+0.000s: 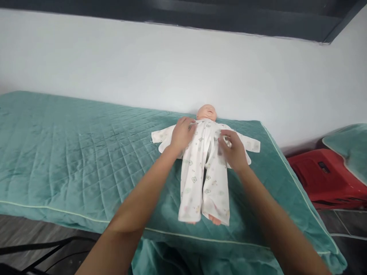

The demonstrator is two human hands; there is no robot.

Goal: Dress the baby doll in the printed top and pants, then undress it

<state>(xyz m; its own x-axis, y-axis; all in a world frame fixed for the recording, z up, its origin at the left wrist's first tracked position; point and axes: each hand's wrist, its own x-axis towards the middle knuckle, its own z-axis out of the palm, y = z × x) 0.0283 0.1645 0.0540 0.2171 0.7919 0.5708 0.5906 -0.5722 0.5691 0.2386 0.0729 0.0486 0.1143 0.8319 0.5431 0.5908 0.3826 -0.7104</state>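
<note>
A baby doll lies on its back, its head toward the wall. White printed baby trousers cover its legs and reach high up its chest, with the toes showing at the hems. Under them spreads a white long-sleeved baby top, both sleeves stretched out sideways. My left hand is closed at the left edge of the trousers near the waist. On the opposite edge, my right hand has thumb and fingers curled together on the trouser fabric, slightly blurred. The fingertips of both hands are partly hidden.
A green quilted mattress cover lies under the doll, its front edge close to me. Behind it rises a white wall. To the right stands a red plastic object partly under green cloth. Black bars show at lower left.
</note>
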